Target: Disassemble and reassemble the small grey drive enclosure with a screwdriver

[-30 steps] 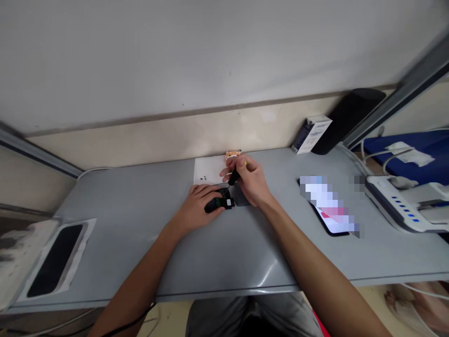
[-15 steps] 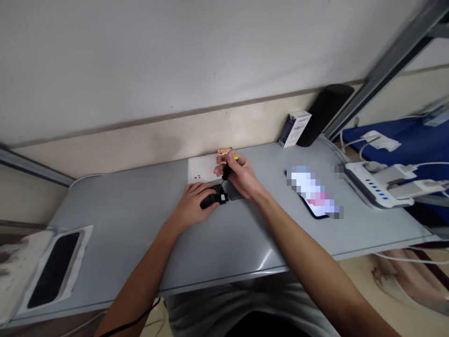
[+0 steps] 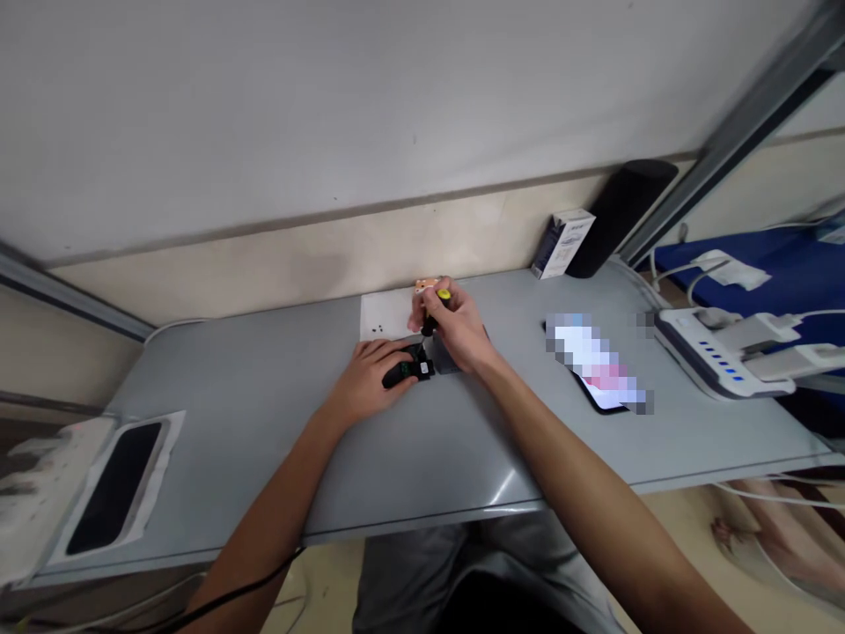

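Observation:
My left hand point(image 3: 371, 380) is closed round a small black device point(image 3: 398, 373) and holds it down on the grey table. In my right hand point(image 3: 460, 326) is a black screwdriver with a yellow cap point(image 3: 444, 296), its shaft pointing down at the device's upper right part. A dark flat piece point(image 3: 444, 354) lies partly under my right hand. Behind the hands is a white sheet point(image 3: 386, 310) with several tiny dark bits on it. An orange item point(image 3: 426, 283) shows just behind my right fingers.
On the right lie a lit phone point(image 3: 591, 363) and a power strip point(image 3: 719, 352) with plugs. A carton point(image 3: 563, 244) and black cylinder point(image 3: 620, 217) stand at the back right. At the left is a dark phone point(image 3: 115, 487) on white material. A person's foot shows below right.
The whole view has shifted slightly. My right hand has tilted the screwdriver so that more of its yellow cap shows. My left hand keeps its hold on the device.

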Action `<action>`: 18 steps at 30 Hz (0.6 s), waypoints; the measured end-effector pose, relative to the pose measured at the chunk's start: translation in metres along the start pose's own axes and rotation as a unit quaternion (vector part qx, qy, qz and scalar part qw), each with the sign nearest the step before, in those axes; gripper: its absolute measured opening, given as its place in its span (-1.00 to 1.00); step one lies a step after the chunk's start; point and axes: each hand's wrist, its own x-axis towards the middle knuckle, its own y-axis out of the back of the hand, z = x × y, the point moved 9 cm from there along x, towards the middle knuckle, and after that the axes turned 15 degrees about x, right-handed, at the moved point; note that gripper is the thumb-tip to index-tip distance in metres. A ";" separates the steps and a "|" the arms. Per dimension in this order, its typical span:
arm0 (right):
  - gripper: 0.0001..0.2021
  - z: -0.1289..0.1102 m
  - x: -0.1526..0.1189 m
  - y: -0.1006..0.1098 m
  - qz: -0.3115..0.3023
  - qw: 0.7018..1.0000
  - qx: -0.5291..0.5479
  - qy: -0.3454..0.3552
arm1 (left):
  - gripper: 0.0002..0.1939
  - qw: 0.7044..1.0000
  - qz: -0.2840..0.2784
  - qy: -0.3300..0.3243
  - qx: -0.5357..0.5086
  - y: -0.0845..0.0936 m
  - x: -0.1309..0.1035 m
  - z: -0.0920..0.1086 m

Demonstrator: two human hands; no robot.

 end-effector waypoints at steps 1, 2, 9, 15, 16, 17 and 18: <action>-0.43 -0.001 0.000 0.002 0.008 1.000 -0.025 0.017 | -0.83 1.000 0.001 0.000 0.001 0.001 0.000 0.000; -0.45 -0.003 -0.001 0.005 0.015 0.998 -0.052 0.035 | -0.83 1.000 0.002 0.000 0.002 0.001 -0.001 0.000; -0.53 -0.024 -0.002 0.013 0.004 0.951 -0.293 0.095 | -0.79 1.000 -0.013 -0.006 0.017 0.002 -0.003 0.001; -0.56 -0.049 -0.001 0.046 0.124 0.921 -0.344 0.135 | -0.75 1.000 -0.021 -0.015 0.009 0.006 -0.003 0.005; -0.57 -0.049 -0.001 0.049 0.133 0.915 -0.357 0.135 | -0.75 1.000 -0.017 -0.016 0.005 0.008 -0.003 0.005; -0.58 -0.048 0.000 0.051 0.138 0.910 -0.369 0.130 | -0.76 1.000 -0.012 -0.015 0.001 0.009 -0.004 0.005; -0.59 -0.046 0.000 0.052 0.140 0.907 -0.379 0.123 | -0.76 1.000 -0.005 -0.013 -0.005 0.010 -0.004 0.004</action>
